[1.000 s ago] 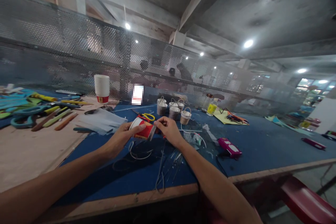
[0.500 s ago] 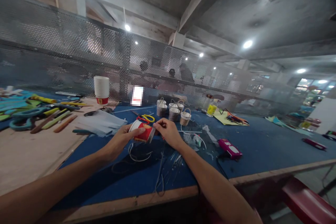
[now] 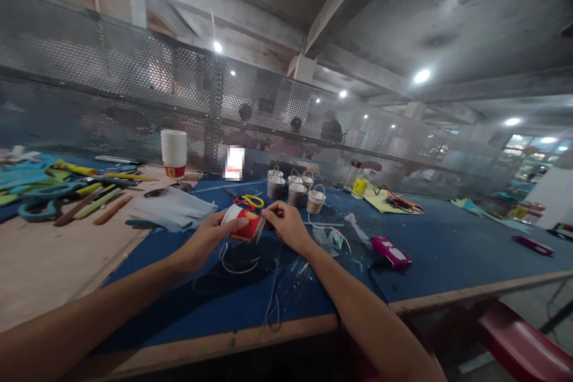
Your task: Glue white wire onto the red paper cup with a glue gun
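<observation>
My left hand [image 3: 209, 237] is wrapped round a red and white paper cup [image 3: 249, 228], which lies tilted on its side above the blue table top. Greyish cord seems to run round the cup's right end. At that end my right hand [image 3: 283, 224] has its fingers pinched together; what is between them is too small to make out. Below the cup, a loop of pale cord [image 3: 239, 271] lies on the table. Just behind the hands are red and yellow scissors [image 3: 248, 201]. Several small cord-wrapped cups with handles [image 3: 296, 194] stand farther back.
A stack of paper cups [image 3: 173, 149] stands at the back left, near strips of translucent sheet [image 3: 172, 209] and a pile of tools [image 3: 67, 191]. On the right lie a magenta device [image 3: 390, 252] and a glue bottle [image 3: 359, 186]. A perforated metal screen [image 3: 147, 89] rises behind.
Little differs. Both hands keep hold at the cup in nearly the same place, and the view has shifted very slightly. People behind the screen have moved.
</observation>
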Demonstrator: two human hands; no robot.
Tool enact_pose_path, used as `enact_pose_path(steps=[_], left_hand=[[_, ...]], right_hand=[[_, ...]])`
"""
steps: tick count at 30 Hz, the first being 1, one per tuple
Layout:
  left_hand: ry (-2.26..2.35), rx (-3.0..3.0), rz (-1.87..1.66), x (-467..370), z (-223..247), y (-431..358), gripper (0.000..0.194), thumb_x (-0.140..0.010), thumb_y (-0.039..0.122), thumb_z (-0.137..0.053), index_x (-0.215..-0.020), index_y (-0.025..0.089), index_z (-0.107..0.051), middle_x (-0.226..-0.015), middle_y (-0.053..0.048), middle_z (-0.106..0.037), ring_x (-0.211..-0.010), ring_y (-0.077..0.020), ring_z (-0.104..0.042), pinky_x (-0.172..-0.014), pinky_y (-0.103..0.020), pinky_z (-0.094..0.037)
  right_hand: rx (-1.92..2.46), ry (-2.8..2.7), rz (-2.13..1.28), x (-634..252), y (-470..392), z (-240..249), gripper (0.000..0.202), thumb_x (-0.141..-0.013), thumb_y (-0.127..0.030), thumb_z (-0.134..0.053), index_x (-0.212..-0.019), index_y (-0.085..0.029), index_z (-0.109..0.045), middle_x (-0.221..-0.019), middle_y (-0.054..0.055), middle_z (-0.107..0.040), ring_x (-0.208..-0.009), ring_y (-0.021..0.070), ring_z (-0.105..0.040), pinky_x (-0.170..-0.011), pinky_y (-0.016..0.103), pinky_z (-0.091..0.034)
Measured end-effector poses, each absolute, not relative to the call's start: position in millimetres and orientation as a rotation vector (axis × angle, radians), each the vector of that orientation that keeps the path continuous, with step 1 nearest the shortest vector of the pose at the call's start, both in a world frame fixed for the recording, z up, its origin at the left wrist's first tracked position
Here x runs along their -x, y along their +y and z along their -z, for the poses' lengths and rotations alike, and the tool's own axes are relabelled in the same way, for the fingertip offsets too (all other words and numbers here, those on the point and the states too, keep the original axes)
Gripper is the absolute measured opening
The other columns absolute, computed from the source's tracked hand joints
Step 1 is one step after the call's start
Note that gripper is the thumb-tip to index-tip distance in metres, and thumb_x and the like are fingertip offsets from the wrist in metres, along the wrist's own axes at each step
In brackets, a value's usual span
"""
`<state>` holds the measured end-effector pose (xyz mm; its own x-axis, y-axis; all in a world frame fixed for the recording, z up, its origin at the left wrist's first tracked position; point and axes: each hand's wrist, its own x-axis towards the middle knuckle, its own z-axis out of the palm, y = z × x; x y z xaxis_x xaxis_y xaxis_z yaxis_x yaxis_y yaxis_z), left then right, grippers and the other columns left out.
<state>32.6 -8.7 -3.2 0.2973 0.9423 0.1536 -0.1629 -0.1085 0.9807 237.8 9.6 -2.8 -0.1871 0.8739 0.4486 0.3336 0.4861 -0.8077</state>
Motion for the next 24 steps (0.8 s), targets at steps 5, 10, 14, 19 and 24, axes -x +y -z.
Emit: enact_pose_path(steps=[5,10,14,19,24], left_hand=[[0.813,-1.348,-1.134,-32.4,4.5,-8.2,0.019,-0.075,0.035,-0.077,-0.080,0.017,-0.075,-0.076,-0.006,-0.076,-0.067,-0.0190,-0.066,-0.063,-0.026,-0.049],[0.805,-1.357,-1.154,-32.5,7.7,-5.6,0.018,-0.074,0.033,-0.079,-0.078,0.016,-0.073,-0.072,-0.003,-0.073,-0.065,-0.0170,-0.063,-0.064,-0.025,-0.047],[0.811,-1.372,-1.128,-32.4,8.3,-5.4,0.021,-0.078,0.036,-0.076,-0.081,0.015,-0.074,-0.075,-0.005,-0.074,-0.069,-0.0182,-0.065,-0.068,-0.026,-0.048],[0.804,-1.346,-1.150,-34.0,5.6,-8.1,0.017,-0.074,0.032,-0.079,-0.077,0.016,-0.074,-0.072,-0.003,-0.073,-0.065,-0.0154,-0.062,-0.065,-0.025,-0.046],[0.807,-1.364,-1.138,-33.1,9.1,-5.0,0.023,-0.075,0.036,-0.078,-0.081,0.014,-0.075,-0.077,-0.006,-0.075,-0.069,-0.0178,-0.065,-0.068,-0.027,-0.047]], right_hand=[[1.025,-1.747,-0.728,-237.2,7.0,0.6,0.026,-0.088,-0.044,-0.061,-0.084,-0.018,-0.064,-0.070,0.000,-0.066,-0.058,0.0120,-0.058,-0.055,0.022,-0.043],[1.017,-1.761,-0.690,-237.6,8.1,2.2,0.026,-0.088,-0.044,-0.060,-0.084,-0.018,-0.064,-0.069,0.000,-0.066,-0.061,0.0126,-0.059,-0.057,0.022,-0.044],[1.030,-1.759,-0.682,-237.1,8.2,2.0,0.024,-0.089,-0.042,-0.060,-0.084,-0.018,-0.064,-0.070,0.000,-0.067,-0.062,0.0128,-0.060,-0.059,0.022,-0.045],[1.032,-1.762,-0.671,-237.2,7.8,1.7,0.025,-0.088,-0.042,-0.061,-0.084,-0.018,-0.065,-0.070,0.000,-0.067,-0.062,0.0130,-0.061,-0.058,0.022,-0.045],[1.037,-1.756,-0.671,-237.9,9.3,3.2,0.026,-0.088,-0.043,-0.061,-0.085,-0.018,-0.065,-0.071,0.000,-0.067,-0.062,0.0130,-0.061,-0.057,0.022,-0.045]])
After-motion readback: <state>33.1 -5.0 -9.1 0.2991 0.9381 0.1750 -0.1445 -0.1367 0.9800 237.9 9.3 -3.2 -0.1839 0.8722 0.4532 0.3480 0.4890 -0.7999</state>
